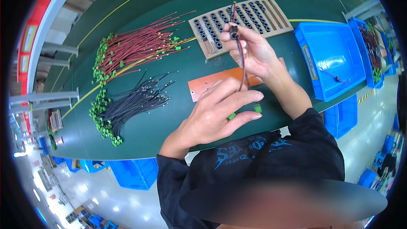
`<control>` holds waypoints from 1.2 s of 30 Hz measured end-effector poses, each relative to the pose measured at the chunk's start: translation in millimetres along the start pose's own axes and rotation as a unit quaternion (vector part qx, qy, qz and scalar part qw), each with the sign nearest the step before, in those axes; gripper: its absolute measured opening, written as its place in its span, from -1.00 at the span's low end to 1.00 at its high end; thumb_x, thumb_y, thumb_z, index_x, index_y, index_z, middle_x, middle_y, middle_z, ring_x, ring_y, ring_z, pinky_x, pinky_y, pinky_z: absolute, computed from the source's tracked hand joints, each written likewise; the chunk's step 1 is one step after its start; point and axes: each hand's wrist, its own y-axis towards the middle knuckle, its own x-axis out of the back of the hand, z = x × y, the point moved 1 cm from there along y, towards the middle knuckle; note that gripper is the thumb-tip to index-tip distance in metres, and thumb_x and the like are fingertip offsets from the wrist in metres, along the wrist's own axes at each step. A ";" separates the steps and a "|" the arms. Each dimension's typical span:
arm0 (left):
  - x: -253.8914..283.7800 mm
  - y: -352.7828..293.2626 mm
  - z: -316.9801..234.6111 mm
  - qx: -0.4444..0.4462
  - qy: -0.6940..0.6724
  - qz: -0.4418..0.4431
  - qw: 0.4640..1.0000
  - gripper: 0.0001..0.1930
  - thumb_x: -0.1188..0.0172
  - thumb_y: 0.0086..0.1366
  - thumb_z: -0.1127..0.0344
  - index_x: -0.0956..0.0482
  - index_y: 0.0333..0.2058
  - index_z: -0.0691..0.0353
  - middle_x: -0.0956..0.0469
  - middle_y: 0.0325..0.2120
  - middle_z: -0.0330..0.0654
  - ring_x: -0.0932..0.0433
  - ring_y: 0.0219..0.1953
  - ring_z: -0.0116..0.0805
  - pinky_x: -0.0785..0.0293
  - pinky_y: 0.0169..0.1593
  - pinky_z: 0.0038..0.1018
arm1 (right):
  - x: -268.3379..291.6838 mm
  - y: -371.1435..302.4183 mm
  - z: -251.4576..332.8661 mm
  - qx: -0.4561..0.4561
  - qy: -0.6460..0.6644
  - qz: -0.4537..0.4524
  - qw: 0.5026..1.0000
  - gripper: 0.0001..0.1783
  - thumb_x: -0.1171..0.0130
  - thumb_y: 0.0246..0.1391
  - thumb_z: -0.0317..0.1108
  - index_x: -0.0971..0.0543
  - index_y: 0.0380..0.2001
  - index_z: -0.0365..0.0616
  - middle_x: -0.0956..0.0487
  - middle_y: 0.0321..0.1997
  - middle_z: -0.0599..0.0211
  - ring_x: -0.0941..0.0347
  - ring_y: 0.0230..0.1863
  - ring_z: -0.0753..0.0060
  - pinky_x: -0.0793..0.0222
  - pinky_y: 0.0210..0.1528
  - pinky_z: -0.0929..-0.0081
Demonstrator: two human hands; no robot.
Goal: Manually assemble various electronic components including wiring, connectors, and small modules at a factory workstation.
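Near, the left hand [215, 109] curves by the lower end of the dark wires [243, 65], thumb and forefinger apart beside a green connector [257, 108]; whether it grips is hidden. Farther, the right hand [254, 53] pinches a black part [234, 35] on those wires, seemingly steadying it. Far on the bench [182, 74], a tray [277, 15] keeps similar parts in rows, probably for easy picking.

The green table [169, 0] bears red wires [140, 46], black wires [137, 101] and a tray [271, 15].

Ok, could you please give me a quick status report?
Right grip holding black ring and wires. Left grip lower, hold unclear. Nothing visibly in the way.
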 end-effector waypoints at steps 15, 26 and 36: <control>-4.8 -64.8 26.2 -0.021 -0.026 -0.079 0.996 -0.25 -0.28 0.21 -0.21 -0.51 0.06 0.45 -0.53 -0.54 -0.19 -0.49 -0.63 -0.39 -0.42 -0.52 -0.47 | 23.9 -10.9 -19.5 0.044 0.000 0.082 0.996 -0.71 0.02 0.40 -0.32 -0.48 -0.07 -0.39 -0.51 -0.18 0.13 -0.44 -0.39 0.63 -0.47 -0.44 0.70; -12.8 -63.3 35.4 0.110 -0.141 -0.111 0.978 -0.87 -0.29 0.28 0.50 -0.57 -0.25 0.42 -0.60 -0.50 -0.15 -0.56 -0.49 -0.44 -0.46 -0.40 -0.55 | 25.5 -7.7 -29.9 -0.008 0.095 0.032 0.995 -0.73 0.05 0.40 -0.34 -0.38 -0.03 -0.37 -0.37 -0.19 0.23 -0.36 -0.37 0.65 -0.64 -0.35 0.74; -17.2 -61.8 34.8 0.066 -0.110 -0.086 0.988 -0.88 -0.31 0.26 0.46 -0.59 -0.32 0.41 -0.64 -0.45 -0.11 -0.59 -0.47 -0.39 -0.50 -0.39 -0.52 | 33.2 -3.4 -32.2 -0.010 0.104 0.018 0.994 -0.74 0.02 0.38 -0.38 -0.39 -0.03 -0.41 -0.37 -0.18 0.20 -0.39 -0.35 0.62 -0.60 -0.35 0.78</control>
